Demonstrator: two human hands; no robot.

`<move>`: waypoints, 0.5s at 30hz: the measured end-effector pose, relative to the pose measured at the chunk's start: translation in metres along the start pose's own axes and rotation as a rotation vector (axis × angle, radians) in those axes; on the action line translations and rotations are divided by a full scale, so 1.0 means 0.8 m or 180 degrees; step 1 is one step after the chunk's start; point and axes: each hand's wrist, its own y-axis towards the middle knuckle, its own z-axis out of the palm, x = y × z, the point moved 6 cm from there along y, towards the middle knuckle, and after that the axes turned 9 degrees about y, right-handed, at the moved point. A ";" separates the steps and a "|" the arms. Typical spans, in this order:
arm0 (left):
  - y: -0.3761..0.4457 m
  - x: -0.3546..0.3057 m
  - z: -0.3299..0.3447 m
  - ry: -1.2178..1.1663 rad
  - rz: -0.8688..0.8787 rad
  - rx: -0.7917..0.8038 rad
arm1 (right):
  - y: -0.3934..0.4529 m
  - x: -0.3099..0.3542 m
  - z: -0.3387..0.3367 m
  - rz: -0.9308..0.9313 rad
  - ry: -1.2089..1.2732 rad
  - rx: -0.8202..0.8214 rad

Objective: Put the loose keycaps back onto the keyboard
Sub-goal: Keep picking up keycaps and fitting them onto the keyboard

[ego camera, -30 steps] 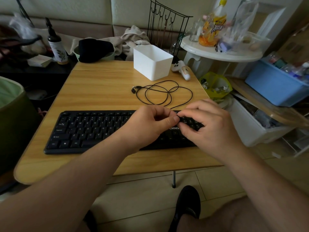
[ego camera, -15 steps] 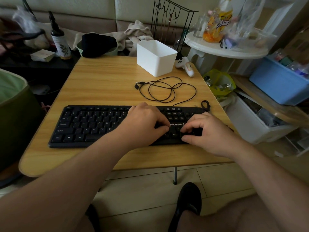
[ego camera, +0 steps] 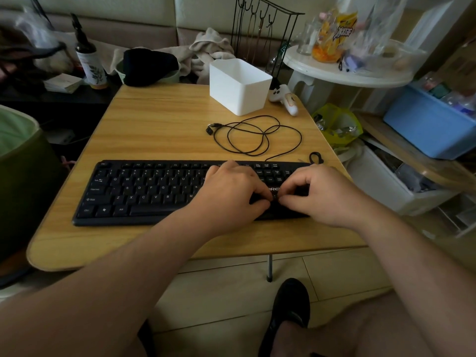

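Black keyboard lies across the near part of the wooden table. Left hand and right hand both rest on the keyboard's right portion, fingers curled, fingertips meeting over a small key area; whether a keycap is held cannot be told. Beyond the keyboard: coiled black cable, then white box. Small black loop by the keyboard's far right corner.

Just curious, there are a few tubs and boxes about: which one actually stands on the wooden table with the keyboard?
The white box, open-topped, at the table's far edge behind the coiled cable. The blue bin sits off to the right.
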 end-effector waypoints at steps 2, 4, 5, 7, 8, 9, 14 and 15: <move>0.000 0.002 0.000 0.0013 -0.0003 0.0035 | 0.000 -0.001 -0.008 0.0017 0.0036 -0.0082; 0.000 0.003 0.000 0.0020 0.0015 0.0076 | -0.001 -0.002 -0.002 0.0044 -0.0072 0.0062; 0.000 0.004 0.001 0.0013 0.0016 0.0102 | -0.002 -0.002 0.002 0.0040 -0.0170 0.0150; 0.000 0.005 0.001 0.0005 0.0035 0.0137 | -0.003 -0.002 0.010 0.0002 -0.0371 0.0238; 0.001 0.006 0.000 0.0010 0.0063 0.0137 | -0.003 -0.001 0.011 -0.0015 -0.0437 0.0231; 0.001 0.006 -0.001 0.0011 0.0094 0.0133 | -0.004 0.000 0.011 -0.0026 -0.0470 0.0211; 0.003 0.026 -0.013 -0.0122 -0.0028 -0.0023 | -0.010 0.005 0.016 -0.0200 -0.0555 0.0122; 0.003 0.030 -0.015 -0.0171 -0.0055 -0.0078 | -0.010 0.006 0.016 -0.0227 -0.0593 0.0087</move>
